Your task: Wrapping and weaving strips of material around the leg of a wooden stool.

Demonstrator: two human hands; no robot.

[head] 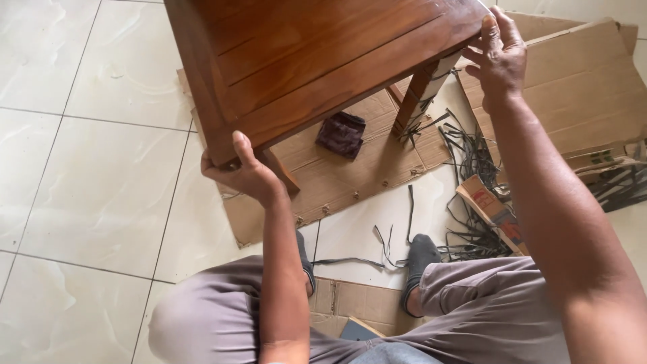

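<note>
The wooden table (317, 61) was gripped at opposite corners: left hand (242, 172) nearer, right hand (499, 57) farther, both clasped.

Loose grey-mauve trousers (485, 317) are worn on both legs. Dark grey socks (421, 253) are seen below the trousers. Both forearms are left bare, without sleeves.

Glossy white tile floor (87, 182), daylight, flattened cardboard (579, 87).

Flattened cardboard (350, 182) on tile floor (87, 175); dark cloth (342, 133) lies on it. Black straps (472, 168) tangled beside small printed box (488, 205), right of cardboard
</note>
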